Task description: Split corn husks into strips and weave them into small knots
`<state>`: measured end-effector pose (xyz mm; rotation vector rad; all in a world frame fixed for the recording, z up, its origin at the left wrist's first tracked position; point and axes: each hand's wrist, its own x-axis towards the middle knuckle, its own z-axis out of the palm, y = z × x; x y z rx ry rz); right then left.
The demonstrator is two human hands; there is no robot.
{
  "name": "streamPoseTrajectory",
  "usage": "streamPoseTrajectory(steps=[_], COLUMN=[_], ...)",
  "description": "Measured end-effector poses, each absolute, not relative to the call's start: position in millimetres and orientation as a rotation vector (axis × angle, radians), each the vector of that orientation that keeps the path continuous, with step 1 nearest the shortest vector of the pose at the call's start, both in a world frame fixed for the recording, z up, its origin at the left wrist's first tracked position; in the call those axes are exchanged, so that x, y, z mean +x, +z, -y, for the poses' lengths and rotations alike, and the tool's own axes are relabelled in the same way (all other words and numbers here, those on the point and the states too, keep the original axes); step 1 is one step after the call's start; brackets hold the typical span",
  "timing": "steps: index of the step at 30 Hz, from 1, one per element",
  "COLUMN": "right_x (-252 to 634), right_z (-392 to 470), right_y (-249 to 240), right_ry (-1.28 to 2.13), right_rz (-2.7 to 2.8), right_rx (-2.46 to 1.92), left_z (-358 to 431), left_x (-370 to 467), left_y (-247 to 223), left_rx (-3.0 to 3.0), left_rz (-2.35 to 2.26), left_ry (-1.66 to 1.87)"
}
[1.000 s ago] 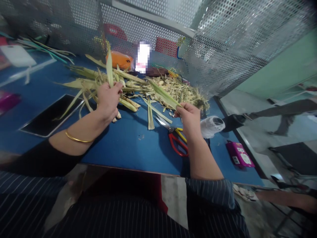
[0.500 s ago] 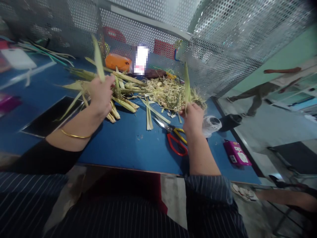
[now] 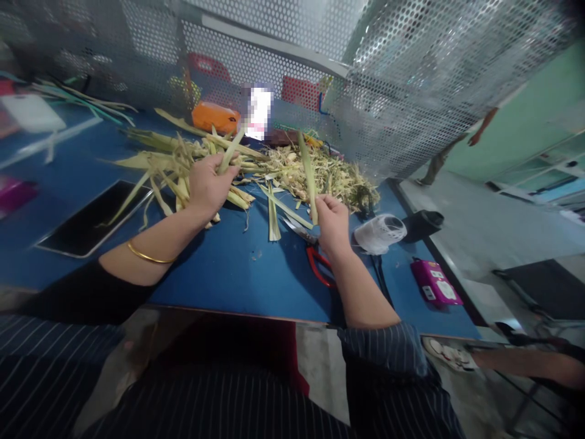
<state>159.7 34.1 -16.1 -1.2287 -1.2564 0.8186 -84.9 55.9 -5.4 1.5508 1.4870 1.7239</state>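
Pinching one dry-looking husk strip [image 3: 234, 148] in the left hand [image 3: 210, 186], with fingers closed on its near end and tip angled up and away. Pinching a second husk strip [image 3: 308, 174] low down in the right hand [image 3: 333, 224], likewise tip-up, above the bench [image 3: 228, 274]. Probably feather-light, limp, apt to split along the grain; best held flat near the end, thumb against forefinger, no sideways tug. On the bench: scissors [image 3: 311, 253] partly hidden by the right hand, white spool [image 3: 379, 233] farther right. Beyond, leaf bundle [image 3: 183, 160] and shredded pile [image 3: 345, 177].
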Motion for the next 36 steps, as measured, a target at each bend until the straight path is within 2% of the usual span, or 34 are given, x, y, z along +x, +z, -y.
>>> streamPoseTrajectory(steps=[3,5,9,13,16,20,22,29,36], right_x=[150.9,145.4,136.6,129.6,127.5,129.3,130.2,129.3,129.5], right_z=[-28.5,-23.2,-7.4,6.6,8.0,1.6,0.1,10.3,12.4], right_y=[-17.8,-18.2,-15.5,-12.6,-13.0,-15.1,-15.0,-10.1,-9.9], right_ry=[0.814,0.73,0.343,0.212,0.302,0.833,0.936,0.339,0.176], right_rz=[1.363,1.468,1.724,1.899,1.912,1.754,1.728,2.006,2.107], right_rx=[-1.218,-1.21,-1.233,-1.28,-1.271,-1.222,-1.199,-1.188,-1.219], left_z=[-41.5,-28.9,-9.3,-2.9,-1.8,-1.1,-1.7,-5.2,-4.3], left_x=[-73.8,-60.5,-35.7,-26.5,-26.4,-27.9,-29.0,-31.4,-30.0], left_y=[1.7,5.1,1.9,-5.5,-4.1,1.6,1.7,-4.9,-6.9], left_rx=[1.585,1.499,1.367,1.292,1.189,1.117,1.105,1.114,1.211], left_rz=[-1.501,-1.429,-1.272,-1.166,-1.164,-1.149,-1.134,-1.207,-1.207], left_ry=[1.876,1.776,1.402,1.307,1.3,1.262,1.251,1.325,1.335])
